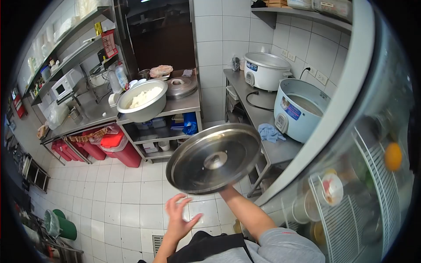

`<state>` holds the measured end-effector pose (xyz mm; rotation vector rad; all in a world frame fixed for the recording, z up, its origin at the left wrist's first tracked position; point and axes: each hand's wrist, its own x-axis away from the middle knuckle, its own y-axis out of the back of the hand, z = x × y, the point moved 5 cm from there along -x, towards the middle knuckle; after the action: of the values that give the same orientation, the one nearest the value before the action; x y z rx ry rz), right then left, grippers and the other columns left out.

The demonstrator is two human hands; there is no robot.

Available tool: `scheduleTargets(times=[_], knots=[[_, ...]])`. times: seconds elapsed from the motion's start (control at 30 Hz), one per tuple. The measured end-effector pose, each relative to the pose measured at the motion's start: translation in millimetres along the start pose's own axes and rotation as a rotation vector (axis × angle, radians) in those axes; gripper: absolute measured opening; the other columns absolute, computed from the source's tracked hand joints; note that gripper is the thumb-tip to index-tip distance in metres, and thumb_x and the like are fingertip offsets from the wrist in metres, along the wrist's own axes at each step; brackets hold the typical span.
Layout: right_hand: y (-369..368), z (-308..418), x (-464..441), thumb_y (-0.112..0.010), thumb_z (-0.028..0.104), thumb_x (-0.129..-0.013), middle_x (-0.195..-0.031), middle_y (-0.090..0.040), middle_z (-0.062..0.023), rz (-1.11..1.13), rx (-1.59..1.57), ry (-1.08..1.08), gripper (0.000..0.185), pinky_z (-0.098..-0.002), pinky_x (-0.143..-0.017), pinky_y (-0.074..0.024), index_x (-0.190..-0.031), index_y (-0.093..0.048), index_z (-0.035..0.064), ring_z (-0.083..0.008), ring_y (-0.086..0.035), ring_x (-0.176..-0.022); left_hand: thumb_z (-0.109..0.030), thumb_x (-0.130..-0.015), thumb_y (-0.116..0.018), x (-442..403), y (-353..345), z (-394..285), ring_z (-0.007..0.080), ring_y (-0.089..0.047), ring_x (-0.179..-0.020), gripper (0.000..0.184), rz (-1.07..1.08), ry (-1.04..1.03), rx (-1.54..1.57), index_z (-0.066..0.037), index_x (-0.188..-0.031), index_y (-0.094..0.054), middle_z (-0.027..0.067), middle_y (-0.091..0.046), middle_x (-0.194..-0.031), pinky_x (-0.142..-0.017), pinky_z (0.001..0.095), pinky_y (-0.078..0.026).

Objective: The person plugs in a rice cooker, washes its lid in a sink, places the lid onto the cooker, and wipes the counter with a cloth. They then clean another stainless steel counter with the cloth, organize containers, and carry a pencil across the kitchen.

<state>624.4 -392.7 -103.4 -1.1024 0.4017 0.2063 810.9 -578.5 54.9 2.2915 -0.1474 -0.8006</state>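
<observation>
A large round metal pot lid (215, 158) is tilted in front of me, its dark inner face and round central plate toward me. My right hand (229, 192) holds it from behind at the lower right; the fingers are hidden by the lid. Just below the lid's lower left rim is my left hand (179, 215), its fingers spread and curved with nothing in them. I see a gap between that hand and the lid.
Two large rice cookers, one white (266, 72) and one pale blue (298, 109), stand lidless on the right counter beside a blue cloth (271, 132). A glass-door fridge (351, 175) borders my right. Ahead, a big bowl of rice (142, 101) sits by another lid (179, 87).
</observation>
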Motion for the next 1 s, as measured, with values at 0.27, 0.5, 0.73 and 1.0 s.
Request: scheduleTargets(times=[0.27, 0.5, 0.73, 1.0], knots=[[51, 108, -254, -0.035, 0.044, -0.096, -0.098, -0.048, -0.0016, -0.632, 0.119, 0.062, 0.034, -0.0394, -0.075, -0.0471, -0.116, -0.044, 0.0185, -0.0208, -0.054, -0.087, 0.009, -0.076, -0.055, -21, 14, 204, 0.0230, -0.058, -0.089, 0.025, -0.219, 0.376, 0.132, 0.001, -0.100, -0.054, 0.0126, -0.051, -0.101, -0.077, 0.0308, -0.051], [47, 327, -420, -0.034, 0.047, -0.096, -0.093, -0.050, -0.0019, -0.681, 0.509, 0.447, 0.035, -0.0472, -0.069, -0.0434, -0.098, -0.048, 0.0139, -0.0225, -0.051, -0.084, 0.007, -0.076, -0.057, -217, -71, 268, 0.0238, -0.061, -0.083, 0.023, 0.076, 0.185, 0.316, 0.002, -0.098, -0.057, 0.0128, -0.057, -0.092, -0.076, 0.0307, -0.049], [43, 546, -512, -0.051, 0.035, -0.091, -0.089, -0.063, -0.0119, -0.483, 1.005, 0.840, 0.038, -0.0355, -0.061, -0.0517, -0.105, -0.056, 0.0001, -0.0236, -0.063, -0.080, -0.003, -0.081, -0.059, -405, -205, 245, 0.0212, -0.061, -0.086, 0.026, 0.474, -0.047, 0.532, -0.002, -0.107, -0.055, 0.0111, -0.057, -0.096, -0.075, 0.0304, -0.048], [74, 628, -614, -0.054, 0.038, -0.087, -0.087, -0.063, -0.0192, -0.996, 2.025, 0.915, 0.043, -0.0372, -0.071, -0.0483, -0.101, -0.059, -0.0023, -0.0290, -0.062, -0.081, -0.005, -0.088, -0.056, -555, -386, 273, 0.0190, -0.060, -0.098, 0.044, 0.692, 0.257, 1.073, -0.006, -0.128, -0.038, 0.0061, -0.052, -0.111, -0.082, 0.0286, -0.047]])
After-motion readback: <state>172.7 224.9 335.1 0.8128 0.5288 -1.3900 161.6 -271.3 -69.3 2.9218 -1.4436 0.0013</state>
